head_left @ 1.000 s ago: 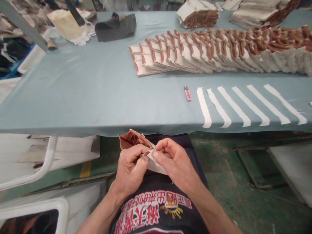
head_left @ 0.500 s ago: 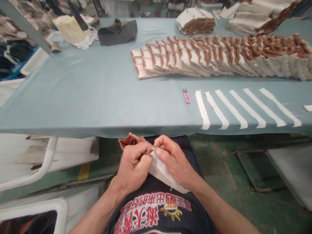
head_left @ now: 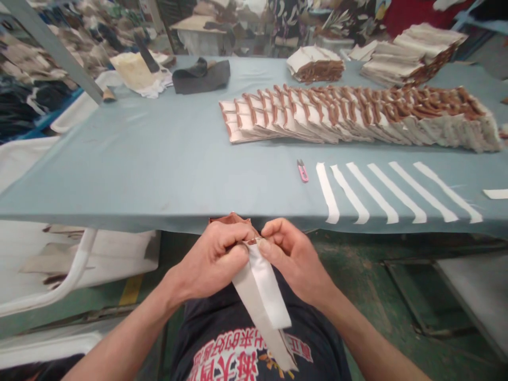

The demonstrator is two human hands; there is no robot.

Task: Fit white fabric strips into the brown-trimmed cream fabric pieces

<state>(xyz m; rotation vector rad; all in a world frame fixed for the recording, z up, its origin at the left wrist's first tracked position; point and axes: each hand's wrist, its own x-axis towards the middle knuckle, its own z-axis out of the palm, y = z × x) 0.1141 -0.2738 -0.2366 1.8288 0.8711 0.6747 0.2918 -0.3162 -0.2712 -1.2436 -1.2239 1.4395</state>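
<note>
Just in front of the table's near edge, my left hand [head_left: 218,259] is closed on a brown and off-white sewn piece [head_left: 251,301], pinching it between thumb and fingers. The brown part of the piece sticks up behind the knuckles, and its pale tail hangs over my shirt. My right hand [head_left: 291,259] is closed too, its thumb and forefinger pinching the upper end of a white fabric strip [head_left: 273,296] against the piece's edge. The strip dangles over the pale tail. My fingertips nearly meet, partly hiding the spot where strip and piece join.
On the blue-covered table [head_left: 138,174] lie pink thread snips [head_left: 302,171] and several white strips [head_left: 381,190] in a row. Behind them runs a long overlapping row of brown and off-white pieces [head_left: 337,116], with more stacks [head_left: 315,63] farther back. White bins [head_left: 79,275] stand at lower left.
My view has tipped up a little. Both hands have turned the piece, so the white strip and pale tail now hang down toward me, apart from each other. Both hands keep their pinch.
</note>
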